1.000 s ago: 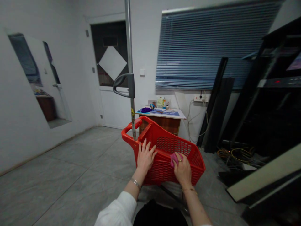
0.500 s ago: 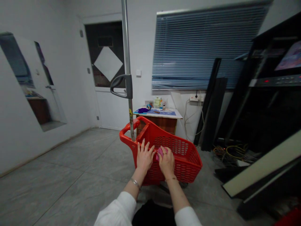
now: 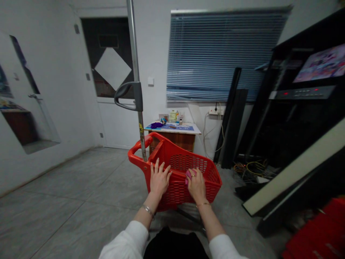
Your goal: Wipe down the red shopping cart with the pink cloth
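A red plastic shopping cart (image 3: 172, 196) with slotted sides stands on the floor in front of me. My left hand (image 3: 159, 180) lies spread on its near rim, close to the handle end, fingers apart. Farther right along the same rim, my right hand (image 3: 197, 183) is closed around a pink cloth (image 3: 189, 176) and presses it against the cart. Part of the cloth is hidden beneath the fingers. A metal pole (image 3: 134, 54) with a grey loop handle (image 3: 129, 96) rises at the cart's handle end.
Behind the cart is a small table (image 3: 195, 128) with bottles and a purple cloth (image 3: 157, 125). Dark panels (image 3: 233, 126) lean by the window blind (image 3: 215, 54). Cables (image 3: 254, 168) lie on the floor at right, near a pale slanted board (image 3: 296, 165). A door (image 3: 118, 122) is at back left.
My right hand has slid the pink cloth rightward along the cart's rim, away from my left hand. My left hand stays on the rim. The view has turned slightly right.
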`<state>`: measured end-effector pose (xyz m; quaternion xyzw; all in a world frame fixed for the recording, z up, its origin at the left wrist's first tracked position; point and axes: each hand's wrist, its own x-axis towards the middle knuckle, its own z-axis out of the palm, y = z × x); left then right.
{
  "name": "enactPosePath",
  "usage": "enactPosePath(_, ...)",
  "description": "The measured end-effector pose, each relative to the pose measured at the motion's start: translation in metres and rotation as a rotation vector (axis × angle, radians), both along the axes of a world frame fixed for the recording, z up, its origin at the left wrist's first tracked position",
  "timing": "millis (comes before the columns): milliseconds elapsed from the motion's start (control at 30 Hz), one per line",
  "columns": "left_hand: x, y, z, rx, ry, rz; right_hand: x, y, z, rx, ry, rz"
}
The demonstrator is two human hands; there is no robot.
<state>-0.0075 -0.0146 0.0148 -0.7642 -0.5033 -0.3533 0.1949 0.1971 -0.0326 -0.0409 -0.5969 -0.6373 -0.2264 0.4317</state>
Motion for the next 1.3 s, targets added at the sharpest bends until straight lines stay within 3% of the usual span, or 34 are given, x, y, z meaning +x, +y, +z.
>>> enactPosePath(100, -0.004, 0.0, 0.001, -0.002, 0.015, 0.003, -0.033, 0.006, 0.007, -0.03, -0.014, 0.02)
enactPosePath(167, -0.007, 0.0, 0.002, -0.003, 0.03, 0.0, -0.031, 0.004, 0.005, -0.032, -0.002, 0.014)
enactPosePath(367, -0.004, -0.002, 0.0, -0.013, 0.025, 0.007, 0.046, -0.014, -0.019, 0.01, 0.033, -0.08)
enactPosePath(433, 0.0, -0.003, 0.0, -0.021, 0.011, 0.003, 0.055, -0.013, -0.019, 0.031, 0.068, -0.153)
enactPosePath(500, 0.003, -0.004, 0.0, -0.023, 0.001, -0.003, 0.041, -0.008, -0.013, 0.031, 0.085, -0.181)
enactPosePath(667, 0.001, -0.005, 0.0, -0.015, 0.005, -0.007, -0.041, 0.005, 0.005, -0.037, 0.028, -0.024)
enactPosePath(733, -0.003, -0.004, 0.0, -0.016, 0.018, -0.008, -0.052, 0.004, 0.007, -0.048, 0.027, -0.014)
enactPosePath(800, -0.005, -0.004, 0.001, -0.017, 0.027, -0.009, -0.04, 0.0, 0.001, -0.051, 0.018, -0.006)
enactPosePath(1000, 0.0, -0.005, 0.001, -0.009, -0.005, -0.019, 0.051, -0.016, -0.022, 0.003, 0.086, -0.115)
enactPosePath(1067, 0.003, -0.006, 0.001, -0.009, -0.021, -0.023, 0.057, -0.015, -0.021, 0.014, 0.133, -0.181)
enactPosePath(1133, 0.005, -0.007, 0.0, -0.007, -0.035, -0.024, 0.039, -0.01, -0.015, 0.0, 0.145, -0.174)
enactPosePath(1300, 0.003, -0.008, 0.001, -0.005, -0.022, -0.015, -0.037, 0.007, 0.001, -0.049, 0.102, 0.009)
